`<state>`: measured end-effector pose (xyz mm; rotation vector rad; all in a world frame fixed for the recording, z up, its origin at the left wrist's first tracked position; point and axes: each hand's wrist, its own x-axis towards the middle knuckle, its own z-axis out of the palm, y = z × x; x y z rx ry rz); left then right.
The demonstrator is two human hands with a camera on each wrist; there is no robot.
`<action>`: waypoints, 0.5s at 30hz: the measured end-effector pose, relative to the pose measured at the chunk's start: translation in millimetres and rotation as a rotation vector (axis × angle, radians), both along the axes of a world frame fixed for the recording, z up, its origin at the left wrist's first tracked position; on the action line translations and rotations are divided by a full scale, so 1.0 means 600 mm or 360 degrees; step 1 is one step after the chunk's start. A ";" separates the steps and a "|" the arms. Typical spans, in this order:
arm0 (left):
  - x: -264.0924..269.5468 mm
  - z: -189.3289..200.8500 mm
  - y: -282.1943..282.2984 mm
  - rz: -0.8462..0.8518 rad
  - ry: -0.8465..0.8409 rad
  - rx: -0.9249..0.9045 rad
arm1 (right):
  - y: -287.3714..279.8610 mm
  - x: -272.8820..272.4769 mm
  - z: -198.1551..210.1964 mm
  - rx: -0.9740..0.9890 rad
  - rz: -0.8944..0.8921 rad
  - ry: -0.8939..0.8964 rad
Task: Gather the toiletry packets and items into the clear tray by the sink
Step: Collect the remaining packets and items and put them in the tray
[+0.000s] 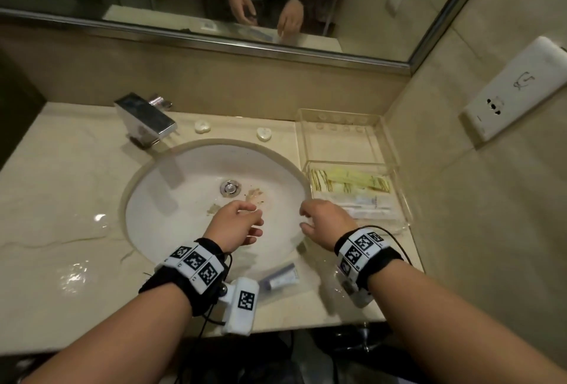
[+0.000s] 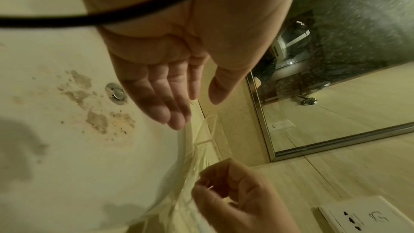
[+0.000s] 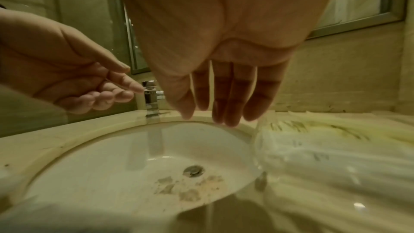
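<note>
Both of my hands hover over the sink with nothing in them. The left hand (image 1: 254,219) (image 2: 197,112) has relaxed, loosely spread fingers. My right hand (image 1: 303,218) (image 3: 208,120) hangs with straight fingers just left of the clear tray (image 1: 389,138). The tray's near compartment holds yellow packets (image 1: 349,182) and white packets (image 1: 365,205) (image 3: 313,148). Its far compartment is bare. A clear-wrapped packet with a blue-and-white tube (image 1: 280,276) lies on the counter's front edge, between my wrists. Two small white heart-shaped soaps (image 1: 202,126) (image 1: 264,133) sit behind the basin.
The white sink basin (image 1: 190,199) has brown stains near its drain (image 1: 229,188). A chrome faucet (image 1: 144,116) stands at the back left. A mirror runs along the back wall, and a wall socket (image 1: 515,89) is on the right wall. The marble counter is wet on the left.
</note>
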<state>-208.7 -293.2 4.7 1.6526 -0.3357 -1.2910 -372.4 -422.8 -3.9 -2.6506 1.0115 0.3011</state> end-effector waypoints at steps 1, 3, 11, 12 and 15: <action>0.005 -0.003 0.011 -0.0013 -0.0005 0.0006 | 0.018 -0.001 -0.005 0.0058 0.0038 0.0047; 0.015 -0.007 0.030 -0.0033 -0.0013 0.0009 | 0.050 -0.006 -0.022 0.0147 0.0136 0.0137; 0.037 -0.007 0.079 -0.0088 -0.0007 -0.0003 | 0.132 -0.021 -0.076 0.0066 0.0228 0.0377; 0.039 -0.008 0.082 -0.0094 -0.0008 -0.0002 | 0.136 -0.021 -0.077 0.0042 0.0216 0.0406; 0.044 -0.009 0.085 -0.0110 -0.0016 0.0005 | 0.145 -0.020 -0.077 -0.0014 0.0231 0.0468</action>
